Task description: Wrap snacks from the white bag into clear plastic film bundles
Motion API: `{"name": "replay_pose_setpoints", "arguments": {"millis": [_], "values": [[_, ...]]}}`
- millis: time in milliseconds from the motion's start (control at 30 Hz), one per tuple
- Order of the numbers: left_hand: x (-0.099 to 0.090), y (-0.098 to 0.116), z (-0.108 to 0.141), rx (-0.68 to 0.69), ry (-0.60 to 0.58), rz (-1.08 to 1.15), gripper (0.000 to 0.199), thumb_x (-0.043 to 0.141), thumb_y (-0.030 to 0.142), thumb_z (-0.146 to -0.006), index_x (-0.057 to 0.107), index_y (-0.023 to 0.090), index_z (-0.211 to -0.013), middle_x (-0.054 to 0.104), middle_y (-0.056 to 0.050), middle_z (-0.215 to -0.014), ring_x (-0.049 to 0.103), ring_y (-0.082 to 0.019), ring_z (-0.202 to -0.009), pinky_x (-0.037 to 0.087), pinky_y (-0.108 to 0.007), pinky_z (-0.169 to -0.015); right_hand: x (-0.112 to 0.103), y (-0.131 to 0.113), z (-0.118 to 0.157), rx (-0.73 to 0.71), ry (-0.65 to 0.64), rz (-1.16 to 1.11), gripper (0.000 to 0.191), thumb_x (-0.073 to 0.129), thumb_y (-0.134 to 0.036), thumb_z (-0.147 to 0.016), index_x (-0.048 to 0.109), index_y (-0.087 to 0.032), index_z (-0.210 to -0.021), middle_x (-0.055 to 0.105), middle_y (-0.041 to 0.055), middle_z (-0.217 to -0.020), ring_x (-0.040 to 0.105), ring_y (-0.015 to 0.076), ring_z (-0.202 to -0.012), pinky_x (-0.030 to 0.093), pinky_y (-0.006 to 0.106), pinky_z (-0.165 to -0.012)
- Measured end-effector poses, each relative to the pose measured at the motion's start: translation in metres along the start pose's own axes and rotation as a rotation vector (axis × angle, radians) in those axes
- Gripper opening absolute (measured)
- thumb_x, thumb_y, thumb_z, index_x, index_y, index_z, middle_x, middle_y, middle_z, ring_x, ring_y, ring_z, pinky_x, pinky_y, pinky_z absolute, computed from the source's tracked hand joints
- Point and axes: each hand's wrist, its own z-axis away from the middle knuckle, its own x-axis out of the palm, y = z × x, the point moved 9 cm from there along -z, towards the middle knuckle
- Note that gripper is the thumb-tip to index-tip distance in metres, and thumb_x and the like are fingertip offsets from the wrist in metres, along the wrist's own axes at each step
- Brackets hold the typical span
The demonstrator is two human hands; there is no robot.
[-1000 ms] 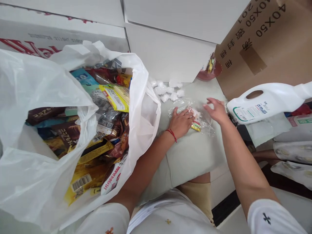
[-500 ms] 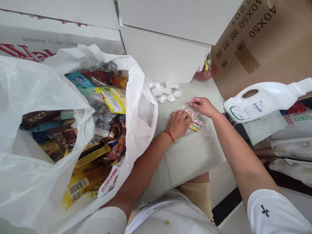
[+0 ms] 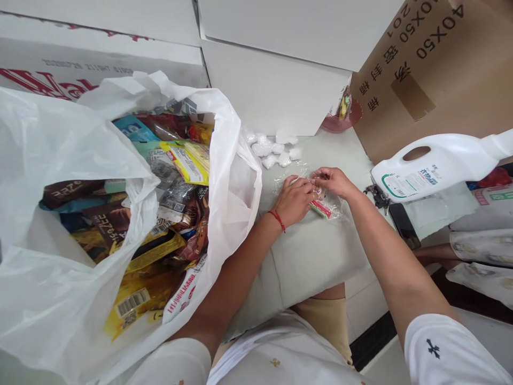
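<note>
On the pale tabletop [image 3: 320, 251] a thin, crinkled clear plastic bag [image 3: 340, 209] lies under both my hands. A small snack packet [image 3: 321, 209] with red, white and green edges pokes out below my fingers, in or under the clear film; I cannot tell which. My left hand [image 3: 294, 202], with a red cord at its wrist, curls its fingers over the packet. From the right, my right hand [image 3: 332, 182] pinches the upper part of the bag, its fingertips close to my left fingers. Just behind sit several small white wrapped pieces [image 3: 272, 149].
A big white carrier bag [image 3: 232, 176] full of snack packets stands on the left. White boxes [image 3: 264, 85] line the back. On the right are a white detergent bottle [image 3: 425, 166], keys [image 3: 377, 197], a phone [image 3: 404, 225], a cardboard box [image 3: 444, 91] and another person's sleeve [image 3: 481, 246].
The packet's visible end has gone from yellow to red and green as it shifted beneath my left hand. My right fingers have come down nearer to my left hand. The view has shifted slightly.
</note>
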Motion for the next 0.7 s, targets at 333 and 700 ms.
{"name": "replay_pose_setpoints", "arguments": {"millis": [333, 700], "values": [[0.008, -0.004, -0.002, -0.046, -0.049, 0.011, 0.026, 0.054, 0.032, -0.102, 0.077, 0.024, -0.110, 0.072, -0.006, -0.116, 0.057, -0.026, -0.115, 0.032, -0.048, -0.104, 0.011, -0.022, 0.010, -0.064, -0.043, 0.072, 0.022, 0.068, -0.040, -0.074, 0.072, -0.019, -0.081, 0.068, 0.0003, -0.077, 0.058, 0.0166, -0.072, 0.047, 0.029, -0.069], [0.014, -0.038, 0.001, -0.479, 0.163, 0.286, 0.025, 0.075, 0.024, -0.080, 0.059, 0.018, -0.099, 0.063, -0.007, -0.104, 0.059, -0.024, -0.098, 0.049, -0.039, -0.088, 0.026, -0.056, 0.082, -0.374, 0.291, 0.416, 0.032, 0.047, -0.034, -0.100, 0.076, -0.029, -0.112, 0.064, 0.0056, -0.096, 0.062, 0.0219, -0.086, 0.053, 0.036, -0.077]]}}
